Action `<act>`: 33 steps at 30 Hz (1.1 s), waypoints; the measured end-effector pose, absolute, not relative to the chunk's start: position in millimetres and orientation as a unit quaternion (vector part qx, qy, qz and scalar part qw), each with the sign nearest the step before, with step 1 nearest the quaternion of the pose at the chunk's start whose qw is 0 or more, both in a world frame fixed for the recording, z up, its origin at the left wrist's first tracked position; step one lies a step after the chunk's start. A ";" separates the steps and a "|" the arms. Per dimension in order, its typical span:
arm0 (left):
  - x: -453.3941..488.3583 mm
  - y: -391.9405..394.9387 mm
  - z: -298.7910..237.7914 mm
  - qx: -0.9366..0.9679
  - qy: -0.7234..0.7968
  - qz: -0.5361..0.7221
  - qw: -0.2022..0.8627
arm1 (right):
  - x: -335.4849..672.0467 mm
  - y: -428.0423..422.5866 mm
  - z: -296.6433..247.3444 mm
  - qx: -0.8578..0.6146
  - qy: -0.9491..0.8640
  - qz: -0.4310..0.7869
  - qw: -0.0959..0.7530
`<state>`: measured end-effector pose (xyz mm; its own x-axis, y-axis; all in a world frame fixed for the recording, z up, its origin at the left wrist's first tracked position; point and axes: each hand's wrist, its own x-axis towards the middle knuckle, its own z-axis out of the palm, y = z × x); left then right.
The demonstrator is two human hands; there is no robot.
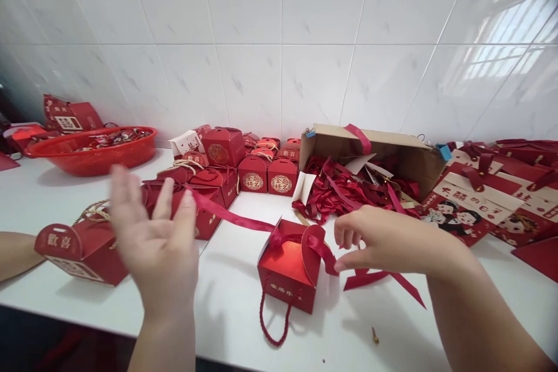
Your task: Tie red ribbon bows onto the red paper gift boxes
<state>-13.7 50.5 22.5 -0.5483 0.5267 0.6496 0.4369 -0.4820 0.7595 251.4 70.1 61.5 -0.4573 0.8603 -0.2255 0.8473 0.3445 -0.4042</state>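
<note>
A small red gift box [288, 285] stands before me, with a twisted red cord handle hanging at its front. A dark red ribbon [235, 218] runs through its top and out on both sides. My left hand [154, 232] is raised to the left of the box, fingers spread and partly blurred; the ribbon's left end reaches behind its thumb tip. On the other side, my right hand [375, 241] is curled, its thumb tip against the ribbon right beside the box. Loose ribbon tails [383, 282] lie below this hand.
Finished red boxes [254, 174] stand along the wall. A tipped cardboard carton [383, 139] spills ribbons. Printed red bags [471, 197] lie right; a red basin [91, 151] stands left. Another person's forearm [15, 256] reaches behind a red box [82, 253]. A small brass-coloured piece [375, 335] lies near the front.
</note>
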 end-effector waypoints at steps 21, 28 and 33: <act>-35.5 63.7 7.2 0.656 0.616 0.386 0.204 | 261.8 108.5 53.3 -0.395 -0.835 0.382 0.011; -38.3 59.2 5.3 0.668 0.638 0.290 0.251 | 270.1 112.9 50.2 -0.419 -0.833 0.355 -0.064; -39.5 59.7 4.3 0.678 0.649 0.259 0.227 | 253.6 113.1 41.5 -0.431 -0.830 0.343 -0.092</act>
<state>-39.5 59.7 4.3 0.0227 0.9982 0.0563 0.7636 -0.0537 0.6434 253.6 113.1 41.5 -0.6113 0.6521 -0.4484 0.7785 0.3935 -0.4890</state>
